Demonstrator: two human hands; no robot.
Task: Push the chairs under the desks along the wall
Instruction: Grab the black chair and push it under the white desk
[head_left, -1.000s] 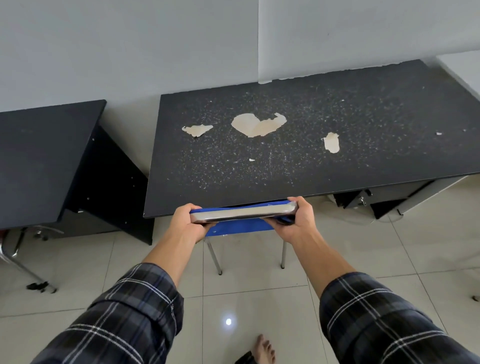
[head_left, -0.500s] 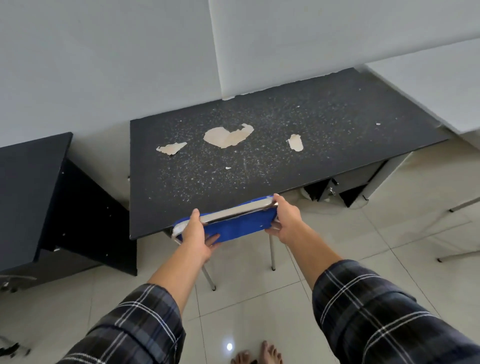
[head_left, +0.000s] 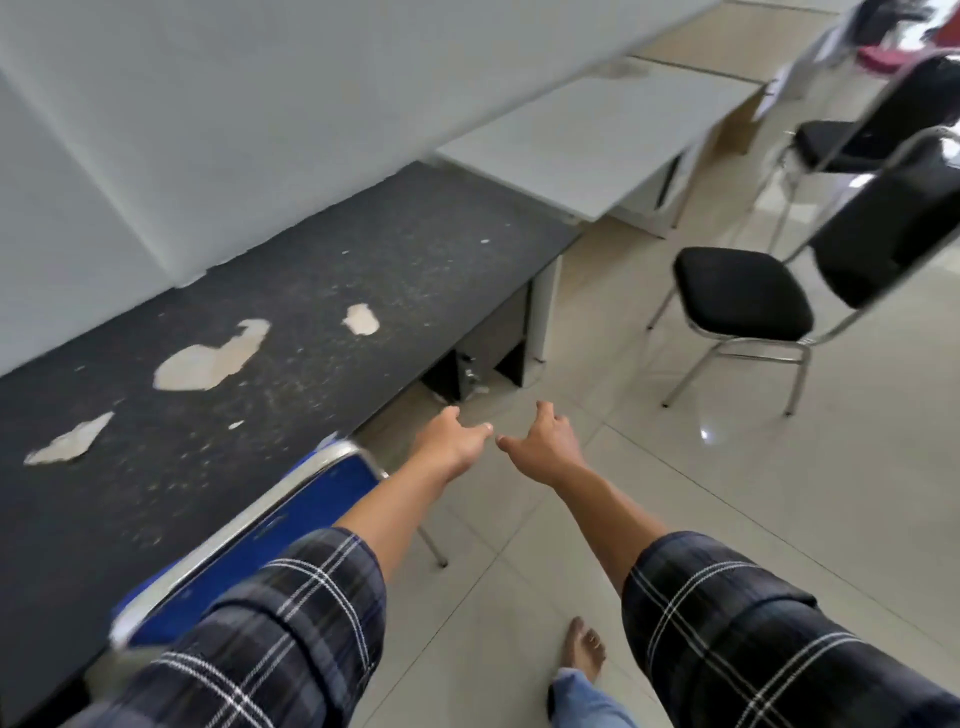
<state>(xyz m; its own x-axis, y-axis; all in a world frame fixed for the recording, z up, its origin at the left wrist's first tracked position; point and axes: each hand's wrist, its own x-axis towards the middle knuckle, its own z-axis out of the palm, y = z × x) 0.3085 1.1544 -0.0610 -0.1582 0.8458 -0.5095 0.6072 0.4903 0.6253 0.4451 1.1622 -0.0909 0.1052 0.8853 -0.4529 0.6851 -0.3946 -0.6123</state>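
A blue chair (head_left: 291, 525) with a chrome frame stands tucked under the black desk (head_left: 270, 332), only its backrest showing at the desk's front edge. My left hand (head_left: 452, 441) and my right hand (head_left: 540, 441) hang side by side in the air to the right of the chair, both empty with fingers loosely spread, thumbs almost touching. A black padded chair (head_left: 743, 291) on chrome legs stands out on the floor to the right, away from the white desk (head_left: 587, 140). Another black chair (head_left: 852, 135) stands farther back.
The black desk top has peeled pale patches. A grey wall runs behind the desks. Glossy tiled floor (head_left: 727, 493) spreads between me and the black chairs. My bare foot (head_left: 584, 652) is on the tiles below.
Both hands have let go of the blue chair's backrest and moved right. The view has swung to the right, bringing the white desk and black chairs into sight.
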